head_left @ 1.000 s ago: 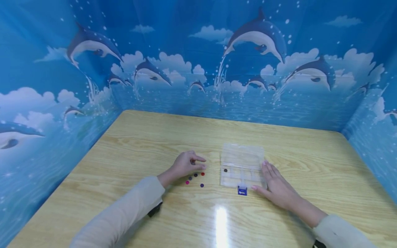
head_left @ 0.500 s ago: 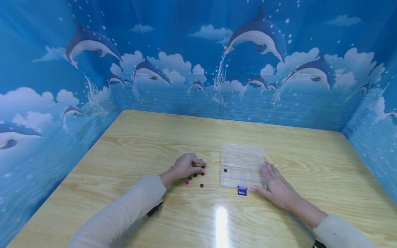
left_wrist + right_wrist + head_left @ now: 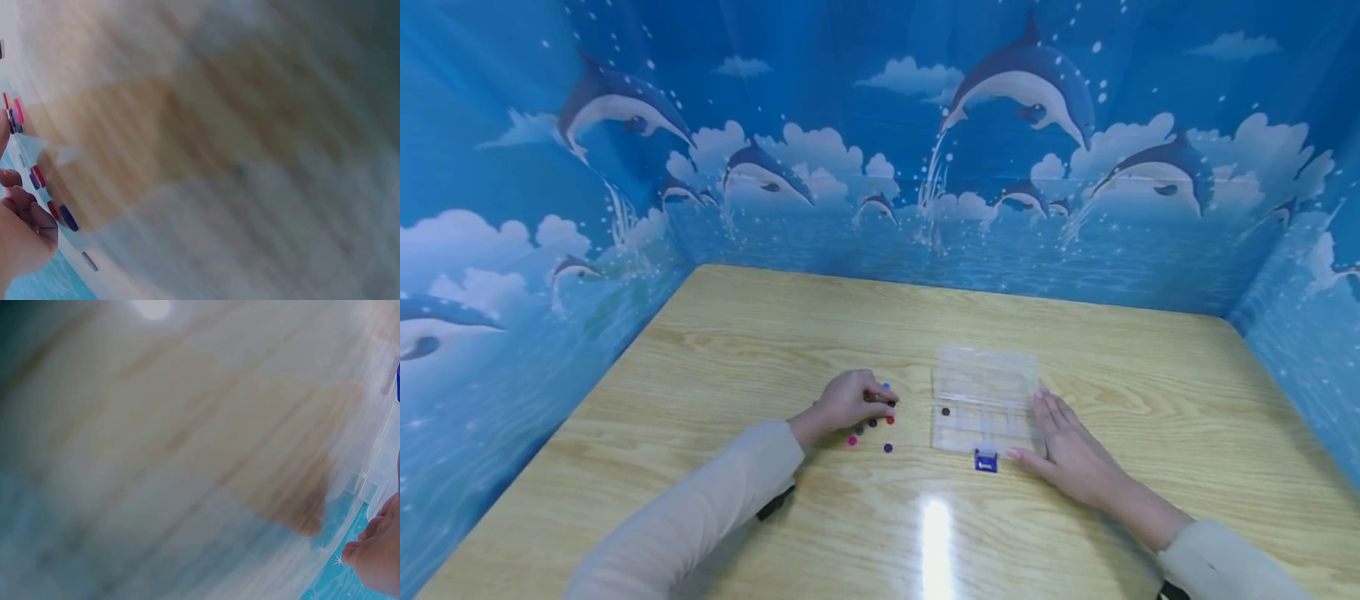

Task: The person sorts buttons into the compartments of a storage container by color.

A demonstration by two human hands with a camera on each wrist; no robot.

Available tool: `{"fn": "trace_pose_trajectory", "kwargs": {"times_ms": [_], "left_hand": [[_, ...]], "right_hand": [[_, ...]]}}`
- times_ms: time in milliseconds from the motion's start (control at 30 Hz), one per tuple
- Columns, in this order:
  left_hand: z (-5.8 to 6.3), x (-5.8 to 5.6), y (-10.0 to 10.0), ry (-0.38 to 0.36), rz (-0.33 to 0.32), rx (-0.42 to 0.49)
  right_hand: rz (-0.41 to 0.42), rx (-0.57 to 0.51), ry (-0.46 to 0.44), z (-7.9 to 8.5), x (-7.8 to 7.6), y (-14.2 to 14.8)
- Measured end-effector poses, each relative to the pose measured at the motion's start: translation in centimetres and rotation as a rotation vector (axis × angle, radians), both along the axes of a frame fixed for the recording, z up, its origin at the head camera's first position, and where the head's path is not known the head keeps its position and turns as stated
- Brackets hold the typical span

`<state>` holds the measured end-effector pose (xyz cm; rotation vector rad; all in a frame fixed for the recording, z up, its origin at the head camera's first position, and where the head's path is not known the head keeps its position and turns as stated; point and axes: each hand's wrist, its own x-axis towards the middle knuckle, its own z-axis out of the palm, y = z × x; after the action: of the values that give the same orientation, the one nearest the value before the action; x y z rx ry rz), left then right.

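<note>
My left hand [image 3: 848,402] is low over the table, thumb and index finger closing on a dark round button [image 3: 892,403]. Around it lie several small buttons: a red one [image 3: 890,420], a pink one [image 3: 852,441], a dark purple one [image 3: 888,448] and a blue one [image 3: 886,386] partly behind the fingers. In the left wrist view, curled fingers [image 3: 28,209] show beside the buttons. My right hand [image 3: 1067,450] rests with straight fingers along the right side of a clear compartment box [image 3: 985,375], its lid swung back. One dark button [image 3: 945,412] sits in its left back compartment.
A blue latch [image 3: 986,461] projects from the box's front edge. The wood-grain table [image 3: 790,317] meets a dolphin-printed backdrop [image 3: 820,233] at the back and sides. Bright glare [image 3: 936,542] shows on the tabletop near the front.
My left hand has shifted slightly right and down, and its thumb and index finger have come together at the dark button. The blue button has come into sight. My right hand stays put.
</note>
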<state>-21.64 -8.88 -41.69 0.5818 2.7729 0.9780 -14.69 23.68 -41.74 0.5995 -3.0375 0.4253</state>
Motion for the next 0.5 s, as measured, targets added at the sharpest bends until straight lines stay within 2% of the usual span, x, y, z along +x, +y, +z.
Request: {"fn": "trace_pose_trajectory", "kwargs": {"times_ms": [500], "left_hand": [[-0.21, -0.11, 0.11, -0.026, 0.038, 0.045]], "right_hand": [[-0.004, -0.001, -0.016, 0.15, -0.02, 0.06]]}}
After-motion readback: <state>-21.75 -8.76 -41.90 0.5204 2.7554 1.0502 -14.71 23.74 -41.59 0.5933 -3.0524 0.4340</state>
